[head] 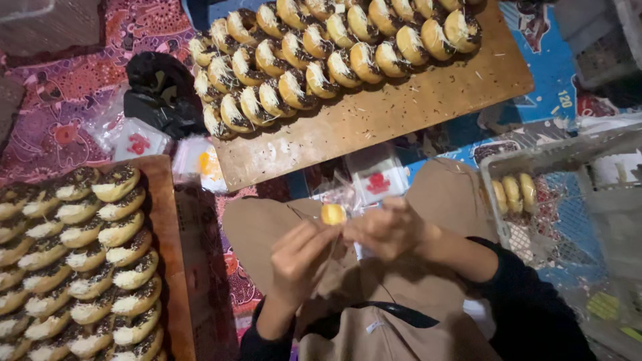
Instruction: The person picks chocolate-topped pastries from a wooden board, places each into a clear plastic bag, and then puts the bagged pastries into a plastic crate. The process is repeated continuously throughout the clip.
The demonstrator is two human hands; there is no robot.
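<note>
My left hand (297,257) and my right hand (388,230) meet over my lap. Between their fingertips is a small yellow pastry (332,214) in a thin clear plastic wrapper. Both hands pinch the wrapper around it. Just beyond the hands lies a pile of clear plastic bags with red prints (378,182). Black sleeves cover my forearms.
A wooden board (401,113) ahead carries rows of topped doughnuts (321,57). Another board (167,220) at left holds more doughnuts (87,261). At right a white wire basket (528,160) contains wrapped pastries (513,194). A black bag (160,93) and more plastic bags (137,142) lie at left.
</note>
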